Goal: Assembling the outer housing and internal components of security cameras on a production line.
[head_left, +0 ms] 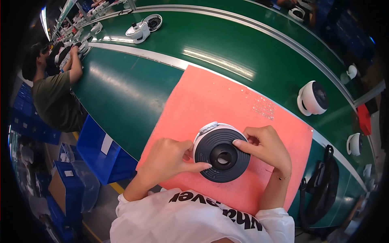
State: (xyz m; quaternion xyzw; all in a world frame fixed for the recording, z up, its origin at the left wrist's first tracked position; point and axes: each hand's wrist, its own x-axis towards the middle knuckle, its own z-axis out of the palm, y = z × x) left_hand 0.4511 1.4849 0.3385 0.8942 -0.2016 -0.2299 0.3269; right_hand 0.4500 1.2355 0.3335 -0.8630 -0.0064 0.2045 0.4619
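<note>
Between my hands is a round fan base (240,165), its black ringed face turned up, with a hole in the middle and a white housing behind. My left hand (172,156) grips its left side, thumb lying on the black rings and fingers curled at the edge. On the upper right rim my right hand (265,145) is closed, thumb pressing the black face and fingers bent behind it. The base is over a pink foam mat (174,117) on the green worktable. Its underside is hidden.
A white fan (311,98) stands on the green conveyor (170,34); more units sit farther along. A black bag (324,190) lies right of the mat. Blue bins (95,141) are at the lower left. A person in a dark green shirt (54,97) works at far left.
</note>
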